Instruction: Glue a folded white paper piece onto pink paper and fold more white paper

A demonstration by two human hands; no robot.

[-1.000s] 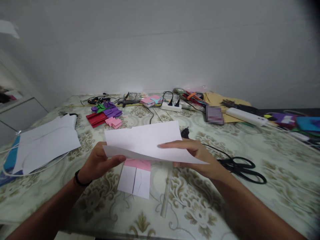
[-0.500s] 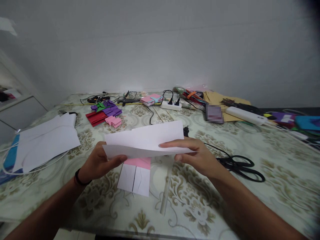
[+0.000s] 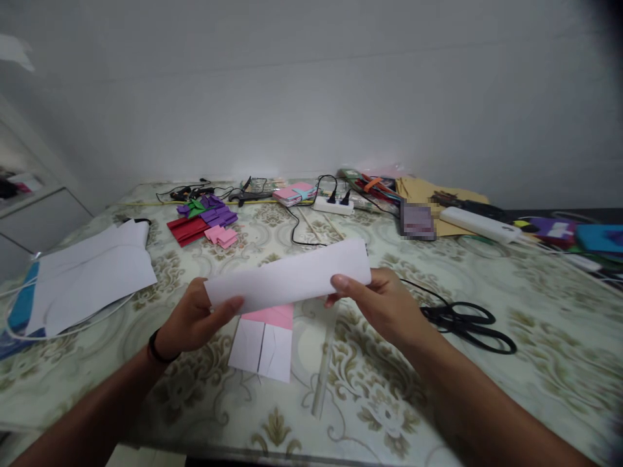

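A folded white sheet of paper (image 3: 287,275) is held above the table between both hands, its right end tilted up. My left hand (image 3: 197,318) pinches the left end, thumb on the near face and the other fingers behind. At the right end, my right hand (image 3: 382,301) grips the sheet with the thumb in front; its fingers are mostly hidden behind. Below the sheet lies a white piece of paper (image 3: 275,350) with a dark line down its middle and a pink band (image 3: 270,316) along its top, partly covered.
Black scissors (image 3: 470,324) lie right of my right hand. Folded purple (image 3: 219,214), red (image 3: 187,230) and pink paper (image 3: 221,235) sit behind on the left. White sheets (image 3: 92,272) rest at far left. A power strip (image 3: 333,205) with plugs and cords stands at the back.
The white sheet's near flap was apart from the back half; now the two lie together as a narrow strip. My right hand's fingers have gone behind it, thumb in front.
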